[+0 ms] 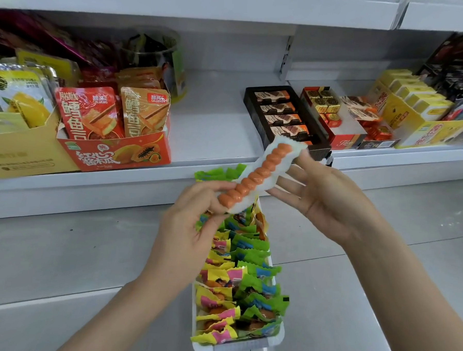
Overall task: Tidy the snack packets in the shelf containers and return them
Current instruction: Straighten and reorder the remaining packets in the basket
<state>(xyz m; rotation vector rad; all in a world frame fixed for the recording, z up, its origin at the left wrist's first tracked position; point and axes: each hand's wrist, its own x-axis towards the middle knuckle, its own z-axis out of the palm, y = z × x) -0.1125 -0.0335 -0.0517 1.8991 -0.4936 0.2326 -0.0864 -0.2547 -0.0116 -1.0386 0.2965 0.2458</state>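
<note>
A long clear packet of orange sausage pieces (262, 174) is held up slantwise in front of the shelf. My left hand (196, 216) pinches its lower end between thumb and fingers. My right hand (323, 199) is behind its upper end with fingers spread and nearly straight, fingertips touching the wrapper. Below my hands a narrow white container (242, 349) lies on the floor, packed with several green, yellow and pink snack packets (246, 280).
The white shelf (211, 126) has a bare gap in the middle. Left of it stand a red carton of fish snack packets (114, 131) and a yellow box (17, 148). Right of it sit a black chocolate tray (287, 116), a red box and a yellow carton (421, 121).
</note>
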